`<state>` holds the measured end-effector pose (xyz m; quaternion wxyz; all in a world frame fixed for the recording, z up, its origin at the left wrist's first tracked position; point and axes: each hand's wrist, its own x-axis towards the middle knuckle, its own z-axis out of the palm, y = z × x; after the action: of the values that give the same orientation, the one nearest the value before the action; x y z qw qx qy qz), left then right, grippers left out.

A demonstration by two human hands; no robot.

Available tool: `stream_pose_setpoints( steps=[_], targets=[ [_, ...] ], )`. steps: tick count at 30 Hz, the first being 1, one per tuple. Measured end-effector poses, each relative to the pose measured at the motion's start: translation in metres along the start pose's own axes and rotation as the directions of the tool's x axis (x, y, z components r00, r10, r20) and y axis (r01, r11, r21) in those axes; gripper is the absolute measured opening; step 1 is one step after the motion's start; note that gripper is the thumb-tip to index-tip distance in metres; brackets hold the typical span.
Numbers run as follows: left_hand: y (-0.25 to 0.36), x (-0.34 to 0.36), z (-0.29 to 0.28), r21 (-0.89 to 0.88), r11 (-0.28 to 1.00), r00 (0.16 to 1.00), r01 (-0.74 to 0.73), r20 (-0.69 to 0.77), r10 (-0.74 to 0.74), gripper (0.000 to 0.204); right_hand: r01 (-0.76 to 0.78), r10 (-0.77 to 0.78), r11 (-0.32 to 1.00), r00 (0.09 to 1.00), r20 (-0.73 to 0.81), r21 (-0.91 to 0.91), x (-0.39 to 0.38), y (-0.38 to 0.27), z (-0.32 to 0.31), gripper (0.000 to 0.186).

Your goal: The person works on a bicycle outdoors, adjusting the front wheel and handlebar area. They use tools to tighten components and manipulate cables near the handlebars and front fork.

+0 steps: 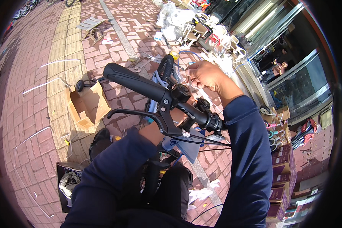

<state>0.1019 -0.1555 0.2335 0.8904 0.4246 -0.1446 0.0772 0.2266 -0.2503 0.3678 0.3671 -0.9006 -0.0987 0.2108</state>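
Note:
A black bicycle handlebar (197, 113) crosses in front of me, with a rubber grip (135, 81) on its left end. Below the grip is a black brake lever (135, 113); a round black bell (181, 93) sits beside the grip. My left hand (178, 115) reaches under the bar, which hides most of it and its fingers. Past the bar, my right hand (205, 77) is closed with thumb and fingertips pinched together. Whatever it pinches is too small to make out. Beneath the hands are a front tyre (165, 68) and a pale blue frame tube (168, 143).
An open cardboard box (88, 104) stands on the brick paving at left, near a small wheel (79, 85). Child seats (195, 32) and plastic wrapping (171, 17) are piled at the back. Stacked boxes (281, 171) line the right. A person (279, 68) is inside the doorway.

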Motion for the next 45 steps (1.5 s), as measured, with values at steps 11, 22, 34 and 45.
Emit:
stream_pose_setpoints(
  steps=[11, 22, 34, 45],
  targets=[
    [0.002, 0.012, 0.002, -0.012, 0.98, 0.979, 0.199, -0.049, -0.2, 0.018, 0.03, -0.028, 0.995, 0.999, -0.022, 0.098, -0.01, -0.003, -0.008, 0.011],
    [0.016, -0.001, 0.0, 0.642, 0.462, 0.759, -0.611, 0.309, 0.574, 0.015, 0.616, -0.785, 0.552, 0.612, -0.101, -0.562, -0.177, 0.003, 0.026, 0.017],
    [0.017, -0.009, -0.006, 0.762, 0.277, 0.684, -0.586, 0.282, 0.673, 0.019, 0.633, -0.755, 0.638, 0.626, -0.194, -0.44, -0.145, -0.013, 0.019, 0.009],
    [0.017, -0.006, 0.0, 0.609, 0.732, 0.948, -0.303, 0.117, 0.295, 0.021, 0.267, -0.277, 0.961, 0.945, -0.175, -0.079, -0.048, -0.019, -0.009, 0.022]
  ],
)
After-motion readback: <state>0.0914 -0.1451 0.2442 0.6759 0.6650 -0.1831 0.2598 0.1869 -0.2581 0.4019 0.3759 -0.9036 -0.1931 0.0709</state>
